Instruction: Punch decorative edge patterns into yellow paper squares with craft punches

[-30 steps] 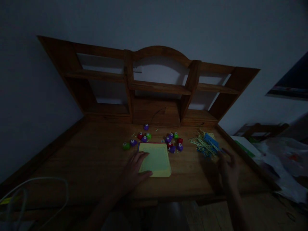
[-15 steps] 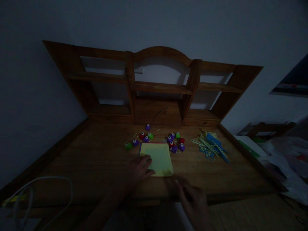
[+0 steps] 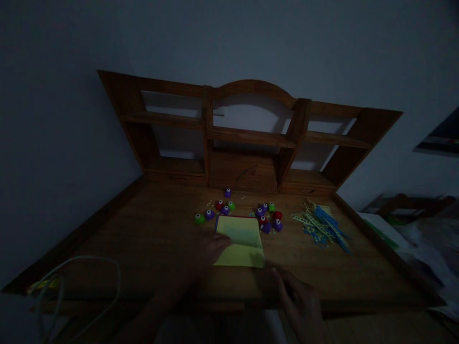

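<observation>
A stack of paper sheets point(image 3: 244, 255) lies on the wooden desk in front of me, with a yellow sheet on top and a thin red and blue edge showing beneath. Across the yellow sheet runs a crease or shadow line. My left hand point(image 3: 211, 248) is over the left side of the stack, its fingers touching the sheet. Motion blur hides how those fingers are closed. Near the desk's front edge, right of the paper, my right hand point(image 3: 297, 296) is loosely curved, thumb apart from the fingers, with nothing visible in it.
Several purple, red and green punches point(image 3: 278, 225) stand behind the paper among tiny scraps. To the right lies a heap of yellow and blue punched strips point(image 3: 322, 224). A wooden shelf unit point(image 3: 247, 138) backs the desk. A white cable point(image 3: 118, 277) loops at front left.
The top of the stack has gone from a greenish panel with a patterned border to plain yellow. My left hand is now blurred. The whole view has shifted slightly.
</observation>
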Motion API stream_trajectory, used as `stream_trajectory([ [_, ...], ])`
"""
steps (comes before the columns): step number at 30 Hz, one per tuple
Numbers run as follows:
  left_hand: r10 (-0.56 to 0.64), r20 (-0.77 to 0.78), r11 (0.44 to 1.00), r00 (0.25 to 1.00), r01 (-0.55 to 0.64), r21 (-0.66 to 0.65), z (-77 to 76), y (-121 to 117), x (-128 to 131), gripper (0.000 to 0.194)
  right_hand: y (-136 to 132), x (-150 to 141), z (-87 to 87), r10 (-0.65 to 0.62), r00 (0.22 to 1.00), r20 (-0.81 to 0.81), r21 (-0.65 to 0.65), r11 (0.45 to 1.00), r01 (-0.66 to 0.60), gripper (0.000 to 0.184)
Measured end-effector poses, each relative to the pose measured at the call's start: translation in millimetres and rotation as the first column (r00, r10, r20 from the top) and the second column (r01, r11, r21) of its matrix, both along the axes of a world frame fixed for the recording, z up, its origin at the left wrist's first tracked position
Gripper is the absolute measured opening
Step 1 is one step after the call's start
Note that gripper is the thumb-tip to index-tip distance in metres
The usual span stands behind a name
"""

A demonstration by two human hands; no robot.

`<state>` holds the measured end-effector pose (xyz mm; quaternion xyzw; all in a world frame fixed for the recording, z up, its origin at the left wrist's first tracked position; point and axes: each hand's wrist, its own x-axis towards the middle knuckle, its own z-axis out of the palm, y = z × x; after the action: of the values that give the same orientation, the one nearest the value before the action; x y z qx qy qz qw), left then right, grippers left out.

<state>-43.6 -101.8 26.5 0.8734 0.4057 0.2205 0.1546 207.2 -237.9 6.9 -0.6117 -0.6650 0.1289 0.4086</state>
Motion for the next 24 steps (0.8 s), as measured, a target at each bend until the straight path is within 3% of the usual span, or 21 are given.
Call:
stream_trajectory([
  [1,0.126,0.196,0.986,0.973,-0.102,-0.130,5.7,-1,-8,0.026,-1,1,0.0,-0.007,1.000,-0.009,-0.015,1.000,0.007,0.025],
  [2,0.337,0.385,0.932,0.859,-0.246,-0.266,11.8,-3,-18,0.030,-2,2,-0.1,-0.018,1.000,-0.020,-0.026,1.000,0.017,0.025],
  [3,0.475,0.484,0.867,0.735,-0.295,-0.403,17.7,-5,-28,0.036,-2,4,-0.2,-0.031,0.999,-0.032,-0.036,0.999,0.029,0.026],
  [5,0.677,0.550,0.734,0.489,-0.390,-0.556,26.1,-12,-48,0.043,-2,6,-0.9,-0.057,0.996,-0.062,-0.065,0.996,0.053,0.027],
  [6,0.751,0.525,0.660,0.401,-0.449,-0.602,27.7,-16,-56,0.043,-1,7,-1.5,-0.067,0.995,-0.078,-0.086,0.994,0.060,0.028],
  [7,0.790,0.489,0.613,0.369,-0.475,-0.632,27.4,-20,-63,0.043,0,7,-2.2,-0.073,0.993,-0.095,-0.105,0.992,0.063,0.029],
  [11,0.852,0.393,0.524,0.347,-0.527,-0.669,15.6,-36,-74,0.045,7,6,-5.4,-0.080,0.985,-0.153,-0.141,0.988,0.058,0.031],
  [16,0.828,0.414,0.561,0.380,-0.523,-0.642,5.8,-53,-71,0.051,15,-1,-4.0,-0.111,0.973,-0.202,-0.160,0.984,0.079,0.034],
  [21,0.800,0.358,0.583,0.481,-0.482,-0.654,-8.0,-45,-66,0.053,17,1,-0.3,-0.177,0.946,-0.273,-0.210,0.970,0.121,0.040],
  [24,0.802,0.353,0.575,0.483,-0.460,-0.676,-7.6,-52,-67,0.057,11,12,4.3,-0.239,0.925,-0.294,-0.258,0.952,0.164,0.043],
])
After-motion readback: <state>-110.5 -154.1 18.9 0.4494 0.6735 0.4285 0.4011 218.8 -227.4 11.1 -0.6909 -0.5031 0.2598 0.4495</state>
